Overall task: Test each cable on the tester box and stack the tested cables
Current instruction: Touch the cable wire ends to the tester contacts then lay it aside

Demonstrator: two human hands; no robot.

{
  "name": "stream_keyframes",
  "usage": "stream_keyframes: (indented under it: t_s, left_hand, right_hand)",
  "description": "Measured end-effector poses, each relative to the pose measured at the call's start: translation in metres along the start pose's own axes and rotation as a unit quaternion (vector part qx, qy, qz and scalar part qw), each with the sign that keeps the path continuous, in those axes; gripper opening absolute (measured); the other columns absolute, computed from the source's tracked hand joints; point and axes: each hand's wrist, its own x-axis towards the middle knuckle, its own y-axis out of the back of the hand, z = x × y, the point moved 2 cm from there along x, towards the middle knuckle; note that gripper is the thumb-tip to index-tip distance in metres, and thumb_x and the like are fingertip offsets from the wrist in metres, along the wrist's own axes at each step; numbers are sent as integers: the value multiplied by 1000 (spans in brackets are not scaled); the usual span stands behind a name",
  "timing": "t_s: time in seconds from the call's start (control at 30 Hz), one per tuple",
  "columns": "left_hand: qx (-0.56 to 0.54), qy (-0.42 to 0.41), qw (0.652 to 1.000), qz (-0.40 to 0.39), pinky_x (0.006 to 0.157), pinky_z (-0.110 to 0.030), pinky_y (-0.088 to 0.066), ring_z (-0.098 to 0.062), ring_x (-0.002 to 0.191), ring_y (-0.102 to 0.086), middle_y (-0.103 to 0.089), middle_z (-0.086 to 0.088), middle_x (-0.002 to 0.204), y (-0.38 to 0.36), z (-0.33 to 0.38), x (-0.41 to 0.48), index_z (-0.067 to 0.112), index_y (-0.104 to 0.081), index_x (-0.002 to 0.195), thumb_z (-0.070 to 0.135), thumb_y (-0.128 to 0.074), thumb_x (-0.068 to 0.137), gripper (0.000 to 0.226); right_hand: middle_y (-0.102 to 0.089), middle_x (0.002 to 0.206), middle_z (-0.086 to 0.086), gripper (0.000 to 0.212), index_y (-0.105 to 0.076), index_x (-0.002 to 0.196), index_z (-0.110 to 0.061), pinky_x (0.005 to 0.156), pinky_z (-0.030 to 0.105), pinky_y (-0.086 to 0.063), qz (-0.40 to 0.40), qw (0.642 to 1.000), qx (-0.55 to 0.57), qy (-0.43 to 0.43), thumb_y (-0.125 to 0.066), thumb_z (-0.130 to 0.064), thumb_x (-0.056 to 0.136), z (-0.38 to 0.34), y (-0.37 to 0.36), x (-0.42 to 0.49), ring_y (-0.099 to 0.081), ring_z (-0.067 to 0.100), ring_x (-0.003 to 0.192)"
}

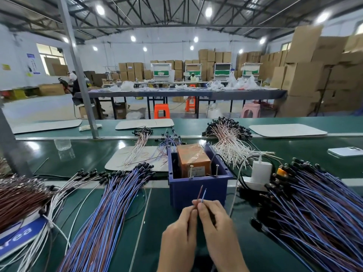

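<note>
My left hand (179,236) pinches the brown lead and my right hand (217,230) the blue. The cable (202,195) tips are held spread, I judge to meet both pins (191,170) in the tester box (186,191) just beyond. A left pile (110,203) and a right pile (314,203) flank it.

Single head-worn wide-angle view, facing forward and slightly down across the green-topped workbench (137,222). Left hand (178,238) and right hand (218,232) very near, bottom edge. Stacked brown cardboard cartons (306,75) far behind.

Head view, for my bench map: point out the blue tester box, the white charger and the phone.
blue tester box (186,191), head view, front wall.
white charger (261,171), head view, front face.
phone (343,152), head view, back cover.
</note>
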Motion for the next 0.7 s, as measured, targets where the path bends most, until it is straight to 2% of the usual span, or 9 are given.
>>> stream_keyframes:
  t_s: [0.13,0.2,0.3,0.33,0.4,0.47,0.53,0.63,0.7]
  left_hand:
    - [-22,17,999,43,70,-29,-56,-1,69,-67,-68,30,83,0,-5,5,50,-51,115,62,-30,91,34]
    - [-37,20,997,69,66,-29,-55,-4,64,-67,-70,28,82,0,-7,8,52,-45,110,56,-31,92,23]
    - [-30,9,994,103,53,-18,-44,-8,53,-59,-68,20,75,4,-7,15,53,-43,106,44,-38,98,13]
    - [-31,10,993,112,49,-17,-39,-9,50,-55,-65,17,71,4,-8,18,53,-43,106,37,-42,100,16]
    - [-28,8,992,120,46,-17,-34,-8,47,-48,-61,14,66,4,-10,23,52,-45,106,29,-46,102,24]
    - [-36,9,992,121,45,-19,-36,-7,46,-47,-62,12,67,3,-12,26,53,-48,107,33,-45,101,21]
    - [-60,8,991,123,45,-20,-37,-5,46,-45,-62,11,66,2,-13,27,53,-50,111,38,-44,99,20]
    - [-87,3,990,115,46,-22,-39,-4,48,-45,-66,11,70,1,-15,26,52,-51,116,40,-43,98,23]
    - [-93,0,989,116,46,-23,-40,-4,48,-46,-68,9,73,0,-15,27,51,-51,118,44,-43,96,25]
  right_hand:
    - [-72,88,-20,20,-67,96,-34,66,10,-48,54,998,36,-19,-47,-38,100,12,-1,10,-67,1,81]
    - [-69,81,-19,21,-63,97,-38,59,10,-43,89,996,12,-9,-42,-39,102,17,2,12,-63,2,68]
    - [-60,66,-13,26,-60,105,-47,49,13,-36,136,991,-16,5,-35,-47,102,21,10,14,-50,5,50]
    - [-58,63,-13,30,-60,110,-49,53,13,-37,148,989,-16,8,-32,-52,99,23,12,16,-47,2,51]
    - [-67,80,-13,37,-58,120,-48,64,16,-43,163,986,-11,13,-30,-56,96,25,13,20,-50,0,63]
    - [-71,82,-10,37,-53,126,-48,61,12,-43,174,984,-16,22,-32,-53,96,25,13,24,-52,2,56]
    - [-66,69,-20,32,-44,128,-53,60,7,-43,179,983,-29,36,-35,-49,98,24,12,26,-58,-4,59]
    - [-62,86,-43,22,-40,118,-57,63,3,-43,181,982,-24,43,-39,-46,100,25,12,27,-59,-19,78]
    - [-68,87,-26,10,-43,109,-52,62,6,-45,190,980,-22,47,-40,-47,100,28,12,28,-63,-10,82]
